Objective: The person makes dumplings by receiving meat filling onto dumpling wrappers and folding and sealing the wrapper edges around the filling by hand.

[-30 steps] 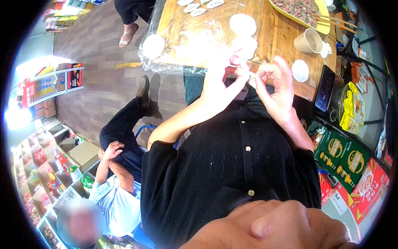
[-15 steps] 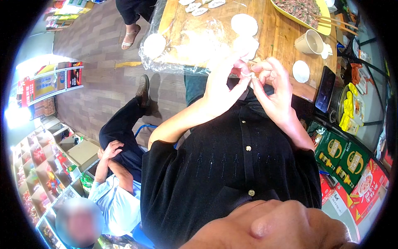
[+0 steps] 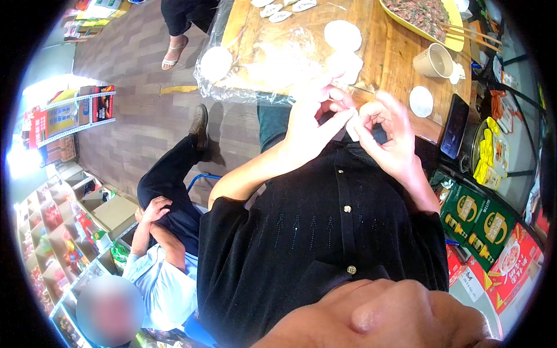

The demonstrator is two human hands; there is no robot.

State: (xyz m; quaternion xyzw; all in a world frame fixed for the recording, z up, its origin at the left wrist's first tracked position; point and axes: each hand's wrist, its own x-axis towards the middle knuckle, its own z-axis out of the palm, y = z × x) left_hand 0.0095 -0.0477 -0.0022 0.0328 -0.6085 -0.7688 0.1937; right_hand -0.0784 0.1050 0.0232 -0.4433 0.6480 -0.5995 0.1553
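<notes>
My left hand and my right hand meet just over the near edge of the wooden table. Their fingertips pinch a small white piece of dough, mostly hidden by the fingers. Round white wrappers lie beyond my hands, and another wrapper is to the right. Several filled dumplings sit at the far edge. A yellow tray holds minced filling, with chopsticks resting on it.
Right of my hands are a paper cup and a dark phone. Plastic film covers the table's left corner. At the left a seated person has crossed hands; another person's foot shows beyond.
My fingers have shifted along the dough, and my right hand has moved slightly down and to the right. More of the white piece hangs below the fingertips. The far person's foot has moved slightly.
</notes>
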